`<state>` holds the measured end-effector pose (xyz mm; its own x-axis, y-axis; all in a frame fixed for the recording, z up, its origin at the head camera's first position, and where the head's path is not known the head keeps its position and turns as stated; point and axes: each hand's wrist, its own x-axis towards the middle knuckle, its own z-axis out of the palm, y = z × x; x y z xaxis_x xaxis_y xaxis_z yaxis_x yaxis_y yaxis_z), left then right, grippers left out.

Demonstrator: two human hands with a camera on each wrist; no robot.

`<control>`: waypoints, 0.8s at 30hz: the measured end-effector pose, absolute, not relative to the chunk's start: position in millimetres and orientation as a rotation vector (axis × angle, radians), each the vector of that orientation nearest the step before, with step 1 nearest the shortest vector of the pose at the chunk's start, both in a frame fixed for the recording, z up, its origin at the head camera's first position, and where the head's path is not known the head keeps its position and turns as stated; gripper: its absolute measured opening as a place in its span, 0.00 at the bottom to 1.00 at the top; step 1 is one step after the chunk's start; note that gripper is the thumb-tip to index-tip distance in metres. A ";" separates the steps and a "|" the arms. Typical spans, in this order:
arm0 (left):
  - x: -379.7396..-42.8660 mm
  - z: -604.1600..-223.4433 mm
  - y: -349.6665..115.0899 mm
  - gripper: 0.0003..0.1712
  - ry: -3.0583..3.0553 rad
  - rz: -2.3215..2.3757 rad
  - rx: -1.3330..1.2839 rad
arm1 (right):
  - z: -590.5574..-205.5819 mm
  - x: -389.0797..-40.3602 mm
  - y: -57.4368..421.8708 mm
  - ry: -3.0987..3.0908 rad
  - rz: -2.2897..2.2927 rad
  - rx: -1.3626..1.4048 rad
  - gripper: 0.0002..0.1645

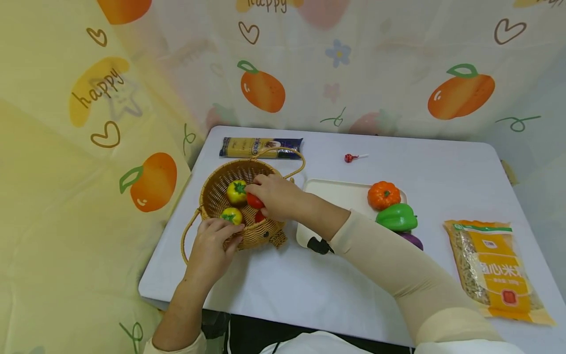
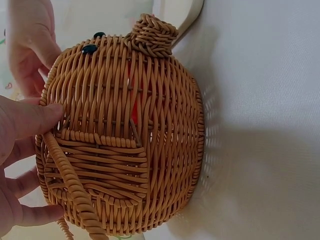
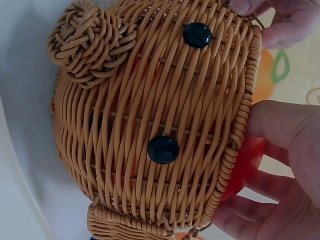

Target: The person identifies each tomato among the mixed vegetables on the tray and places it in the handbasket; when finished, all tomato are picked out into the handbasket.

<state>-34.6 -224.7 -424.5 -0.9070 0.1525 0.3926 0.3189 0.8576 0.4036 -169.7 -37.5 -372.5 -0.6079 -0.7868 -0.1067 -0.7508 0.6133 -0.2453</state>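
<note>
A round wicker basket [image 1: 254, 237] with a woven snout and black button eyes stands at the left of the table. My left hand [image 1: 216, 246] grips its near rim, thumb outside in the left wrist view. My right hand [image 1: 278, 196] holds a smooth red tomato-like vegetable [image 3: 247, 162] at the right rim, its far side hidden by the fingers. Inside the basket lie two yellow tomato-like vegetables [image 1: 236, 192] with green leafy tops. Another red piece [image 1: 259, 216] shows beside them, and red shows through the weave.
Behind the basket lies a pasta packet [image 1: 261, 147]. A cream tray [image 1: 333, 189] to the right bears an orange pumpkin [image 1: 383, 195], a green pepper [image 1: 397, 218], a purple item [image 1: 412, 240] and a black item [image 1: 319, 245]. Further off are a lollipop [image 1: 349, 158] and a yellow noodle bag [image 1: 499, 270].
</note>
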 end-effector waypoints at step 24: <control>-33.1 -417.6 -229.6 0.25 -2.862 -0.566 -0.354 | -366.1 -160.3 27.3 2.894 -0.302 -1.110 0.35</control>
